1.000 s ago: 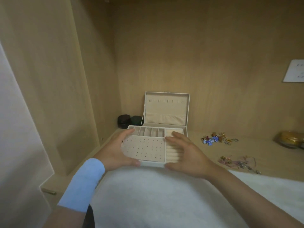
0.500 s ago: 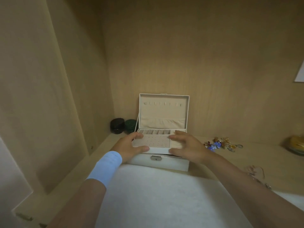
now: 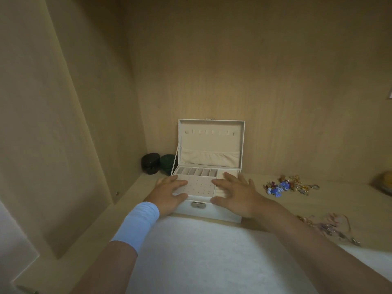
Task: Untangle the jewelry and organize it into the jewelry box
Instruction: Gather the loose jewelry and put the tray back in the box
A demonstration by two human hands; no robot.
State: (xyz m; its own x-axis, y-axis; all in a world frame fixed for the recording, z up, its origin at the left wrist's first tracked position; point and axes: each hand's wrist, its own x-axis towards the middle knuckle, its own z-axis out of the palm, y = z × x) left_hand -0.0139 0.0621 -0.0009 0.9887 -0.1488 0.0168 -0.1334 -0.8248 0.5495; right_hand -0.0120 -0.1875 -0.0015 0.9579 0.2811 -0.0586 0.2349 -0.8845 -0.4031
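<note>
Inside a wooden cupboard, a black round case [image 3: 150, 164] and a dark green one [image 3: 167, 165] sit in the back left corner, just beside an open white jewelry box [image 3: 211, 143]. To the box's right on the shelf [image 3: 331, 200] lies a tangle of blue and gold jewelry [image 3: 284, 186]. A second, pinkish tangle of chains [image 3: 331, 225] lies nearer the front, and a gold object [image 3: 385, 183] is cut off by the right edge.

The box stands against the back wall with its lid upright. Its latch [image 3: 198, 205] faces a white mat [image 3: 201, 255] that touches the box's front. The left hand [image 3: 169, 193], above a light blue wristband [image 3: 137, 221], lies flat on the left of the perforated earring panel [image 3: 201, 186], fingers spread and thumb on its front rim. The right hand [image 3: 235, 194] is splayed flat over the tray's right side, its thumb on the box's front; neither hand clasps anything.

The cupboard's side wall rises close on the left. Bare wood separates the box from both tangles on the right.
</note>
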